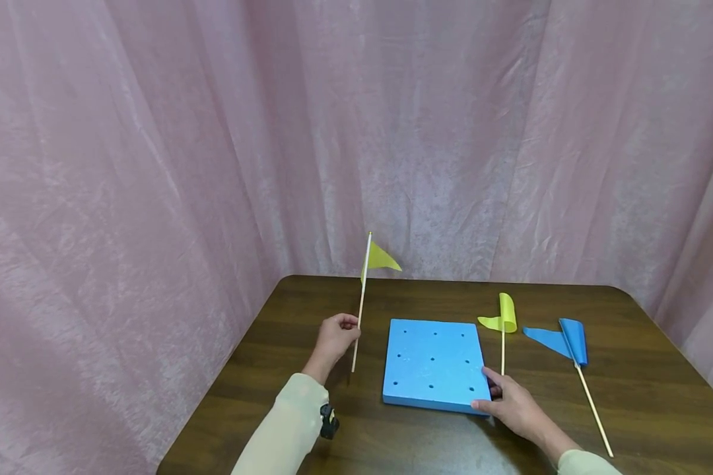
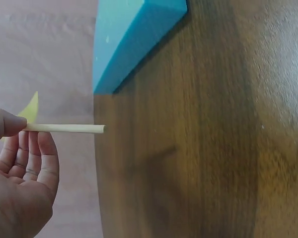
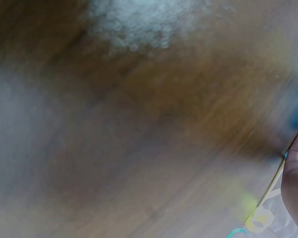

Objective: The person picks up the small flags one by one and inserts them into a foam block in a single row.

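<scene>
In the head view my left hand (image 1: 335, 340) pinches a yellow flag (image 1: 381, 258) by its pale stick, between thumb and fingertips. The stick stands nearly upright, leaning slightly right at the top, left of a blue board (image 1: 418, 363) with several small holes. In the left wrist view the stick's bare lower end (image 2: 74, 128) points out past my fingers, above the tabletop. My right hand (image 1: 513, 404) holds the board's near right corner, thumb at the front edge and a finger on the right edge. The right wrist view shows only part of this hand (image 3: 295, 173).
On the wooden table (image 1: 261, 376), a second yellow flag (image 1: 508, 313) lies right of the board, its stick partly behind my right hand. Farther right lies a blue flag (image 1: 575, 343) with its stick towards me. A pink curtain (image 1: 428, 145) hangs behind the table.
</scene>
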A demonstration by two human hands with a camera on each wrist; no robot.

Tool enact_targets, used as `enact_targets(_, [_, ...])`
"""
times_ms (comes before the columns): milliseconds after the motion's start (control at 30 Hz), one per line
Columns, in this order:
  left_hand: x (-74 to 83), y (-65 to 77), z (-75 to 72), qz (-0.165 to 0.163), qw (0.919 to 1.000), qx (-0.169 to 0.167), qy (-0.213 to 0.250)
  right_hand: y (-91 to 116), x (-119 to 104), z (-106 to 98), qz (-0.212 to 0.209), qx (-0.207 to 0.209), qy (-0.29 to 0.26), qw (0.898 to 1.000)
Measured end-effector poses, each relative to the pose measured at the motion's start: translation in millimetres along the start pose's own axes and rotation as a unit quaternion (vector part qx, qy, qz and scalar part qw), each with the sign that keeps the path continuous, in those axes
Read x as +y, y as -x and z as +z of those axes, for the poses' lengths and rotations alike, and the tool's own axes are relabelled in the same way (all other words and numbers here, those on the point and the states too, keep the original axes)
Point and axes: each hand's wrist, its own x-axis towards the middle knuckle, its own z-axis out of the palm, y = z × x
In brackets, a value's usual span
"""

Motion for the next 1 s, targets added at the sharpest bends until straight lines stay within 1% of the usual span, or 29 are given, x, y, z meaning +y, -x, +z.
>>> enact_targets(233, [10.8,3.9,7.5,0.017,0.9998,-0.012,0.005,-1,2,1,-0.016,0.004,0.004,1.000])
enact_targets(367, [17.5,5.6,11.0,0.017,0.9993,-0.021,0.025,-1,1,0,-0.013,0.004,0.003,1.000])
enact_targets(533, [23.5,8.7,15.3,0.017,0.9985,-0.034,0.039,-2,1,1,-0.022,0.007,0.002,1.000])
enact_targets(767, [28.6,14.5,21.7,0.033,0.9961,-0.056,0.060,-2,1,1,-0.019,0.009,0.004,1.000])
enact_targets(1000, [30.5,20.6,29.0,0.016,0.9944,-0.073,0.075,0,1,1,-0.017,0.011,0.010,1.000])
